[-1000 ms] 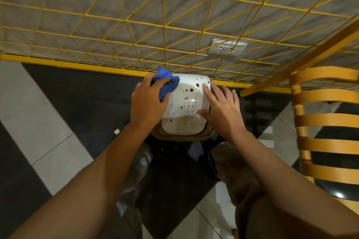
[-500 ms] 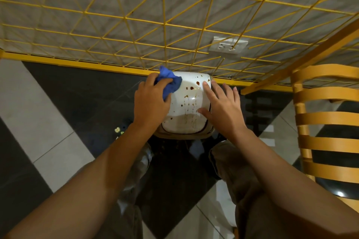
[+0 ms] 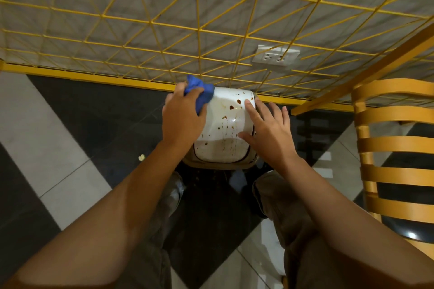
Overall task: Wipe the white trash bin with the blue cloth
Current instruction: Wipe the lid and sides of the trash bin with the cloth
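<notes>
Black and pale floor tiles (image 3: 47, 129) run up to a yellow wire fence (image 3: 197, 30). The white trash bin (image 3: 220, 148) stands against it, between our knees, with a slatted chair (image 3: 394, 138) off to the right. Our left hand (image 3: 183, 122) has its grip closed round the bunched blue cloth (image 3: 202, 95), pressed at the far left corner of the bin's top. Our right hand (image 3: 270, 134) lies flat on the right edge — grip wide, fingers spread, holding nothing — and steadies the bin. Over the last second the cloth has barely shifted, only edging towards that corner, and the brown drips (image 3: 238, 101) look the same. We judge the wiping hardly begun — the spotted middle is all left to do.
</notes>
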Demonstrator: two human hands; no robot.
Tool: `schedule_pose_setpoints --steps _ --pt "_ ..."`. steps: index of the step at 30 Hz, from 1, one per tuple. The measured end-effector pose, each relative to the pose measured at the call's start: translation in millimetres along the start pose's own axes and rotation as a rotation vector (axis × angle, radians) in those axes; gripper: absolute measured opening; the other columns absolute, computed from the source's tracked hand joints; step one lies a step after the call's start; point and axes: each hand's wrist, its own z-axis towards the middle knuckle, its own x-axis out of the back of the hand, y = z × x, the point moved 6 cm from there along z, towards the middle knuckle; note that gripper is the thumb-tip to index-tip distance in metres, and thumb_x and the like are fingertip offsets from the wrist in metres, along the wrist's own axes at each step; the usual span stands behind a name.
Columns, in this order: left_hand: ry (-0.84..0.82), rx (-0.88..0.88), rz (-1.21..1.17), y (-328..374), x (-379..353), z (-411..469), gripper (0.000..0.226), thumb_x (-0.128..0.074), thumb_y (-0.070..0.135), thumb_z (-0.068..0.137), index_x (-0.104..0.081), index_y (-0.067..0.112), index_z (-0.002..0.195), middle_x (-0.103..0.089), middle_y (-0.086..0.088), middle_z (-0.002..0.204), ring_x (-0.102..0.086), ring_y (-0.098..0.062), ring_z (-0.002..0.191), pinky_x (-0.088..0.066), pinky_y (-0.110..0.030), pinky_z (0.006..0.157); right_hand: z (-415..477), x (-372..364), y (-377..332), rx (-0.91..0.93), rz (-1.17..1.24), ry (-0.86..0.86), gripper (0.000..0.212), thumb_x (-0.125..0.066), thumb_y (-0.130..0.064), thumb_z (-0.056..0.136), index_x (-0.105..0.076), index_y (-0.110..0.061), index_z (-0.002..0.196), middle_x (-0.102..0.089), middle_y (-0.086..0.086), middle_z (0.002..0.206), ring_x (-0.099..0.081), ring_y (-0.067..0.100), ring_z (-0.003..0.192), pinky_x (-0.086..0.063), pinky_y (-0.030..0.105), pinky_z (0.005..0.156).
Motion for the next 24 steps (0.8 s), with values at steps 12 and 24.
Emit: schedule_pose_setpoints --steps 12,24 --pt "-0.031 -0.01 0.028 5 -4 2 0.04 -0.057 0.024 0.088 -0.052 0.015 0.127 -0.045 -0.012 0.129 -0.047 -0.032 0.11 -0.042 -0.039 0.092 0 -2 0 0.004 -0.007 0.026 0.076 -0.062 -0.041 0.084 -0.023 -0.023 0.148 -0.026 0.007 0.155 -0.02 0.034 0.142 -0.005 0.053 0.116" --pt "-0.07 -0.038 0.065 25 -12 2 0.041 -0.056 0.025 0.089 -0.05 0.018 0.129 -0.042 -0.01 0.133 -0.046 -0.029 0.115 -0.041 -0.037 0.094 1 -4 3 0.001 -0.017 0.052 0.077 -0.066 -0.041 0.081 -0.029 -0.022 0.146 -0.033 0.007 0.152 -0.026 0.036 0.14 -0.009 0.057 0.114"
